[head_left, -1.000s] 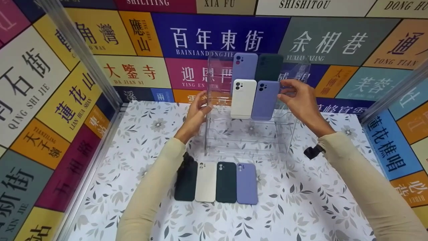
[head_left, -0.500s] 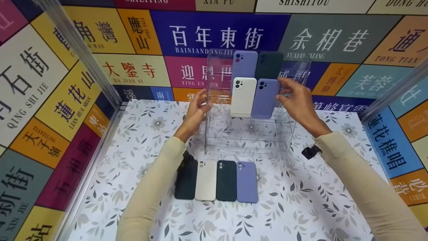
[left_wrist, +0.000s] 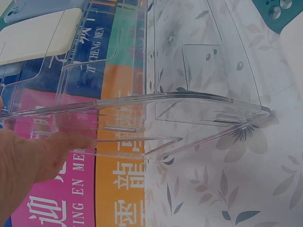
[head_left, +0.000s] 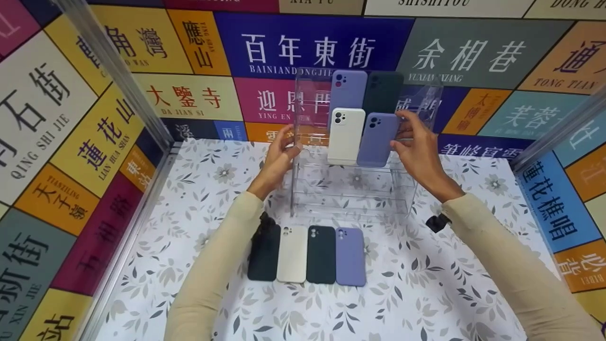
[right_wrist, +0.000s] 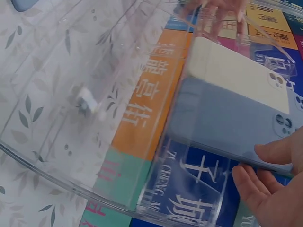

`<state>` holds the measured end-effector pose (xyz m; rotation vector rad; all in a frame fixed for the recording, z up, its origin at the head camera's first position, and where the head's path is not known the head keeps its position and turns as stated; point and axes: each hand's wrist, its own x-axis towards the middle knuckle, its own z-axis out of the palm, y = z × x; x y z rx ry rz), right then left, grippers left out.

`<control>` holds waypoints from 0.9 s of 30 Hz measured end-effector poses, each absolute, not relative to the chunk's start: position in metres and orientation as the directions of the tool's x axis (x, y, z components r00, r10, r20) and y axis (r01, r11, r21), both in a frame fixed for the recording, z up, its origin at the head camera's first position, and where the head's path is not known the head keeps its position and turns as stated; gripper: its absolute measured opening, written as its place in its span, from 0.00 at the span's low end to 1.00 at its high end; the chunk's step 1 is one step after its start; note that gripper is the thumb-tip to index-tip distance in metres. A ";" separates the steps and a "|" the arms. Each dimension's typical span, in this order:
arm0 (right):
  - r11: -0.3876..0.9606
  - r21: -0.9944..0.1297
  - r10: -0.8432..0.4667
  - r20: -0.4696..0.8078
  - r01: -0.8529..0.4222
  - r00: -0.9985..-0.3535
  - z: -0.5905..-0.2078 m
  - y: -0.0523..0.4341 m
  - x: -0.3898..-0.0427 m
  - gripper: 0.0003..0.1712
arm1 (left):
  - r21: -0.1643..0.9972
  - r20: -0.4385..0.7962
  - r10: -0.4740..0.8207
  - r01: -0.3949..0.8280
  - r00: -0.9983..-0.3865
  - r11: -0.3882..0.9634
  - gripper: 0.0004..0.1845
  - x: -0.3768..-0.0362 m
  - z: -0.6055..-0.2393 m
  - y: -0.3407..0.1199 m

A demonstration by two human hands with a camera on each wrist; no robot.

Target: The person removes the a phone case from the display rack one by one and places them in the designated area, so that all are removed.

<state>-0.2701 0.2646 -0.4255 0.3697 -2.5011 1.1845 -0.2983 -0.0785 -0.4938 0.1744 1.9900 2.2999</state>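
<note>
**Q:** Clear acrylic, is that what the hands are on?

**A:** Yes. A transparent tiered display rack (head_left: 352, 189) stands near the far edge of the flower-patterned tabletop (head_left: 426, 284), about midway between its side edges. The left hand (head_left: 277, 161) rests with curled fingers against the rack's left side panel. The right hand (head_left: 416, 147) pinches the right edge of a lavender phone case (head_left: 377, 139) on the second tier.

**Q:** What does the rack hold?

**A:** Four cases, all upright. On the top tier, a lavender case (head_left: 348, 90) beside a dark green case (head_left: 382, 92). Below them, a cream case (head_left: 346, 136) just beside the pinched lavender one. The lower tiers show only clear plastic.

**Q:** And the room around it?

**A:** Four more cases (head_left: 307, 255) lie flat in a touching row just in front of the rack: dark, cream, dark green, lavender. Bare tabletop stretches to the near edge and both sides. Colourful sign-covered walls (head_left: 71, 142) close in the far, left and right edges.
</note>
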 end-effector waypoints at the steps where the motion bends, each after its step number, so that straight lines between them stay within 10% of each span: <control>1: 0.618 -0.691 -0.090 0.412 -0.375 -0.907 -0.428 0.265 -0.270 0.39 | 0.989 0.026 0.146 0.004 -0.989 -0.148 0.34 -0.298 -0.494 -0.078; 27: 0.572 -0.676 0.001 0.567 -0.465 -0.824 -0.428 0.269 -0.256 0.39 | 0.988 0.014 0.159 -0.011 -0.987 -0.155 0.35 -0.300 -0.495 -0.079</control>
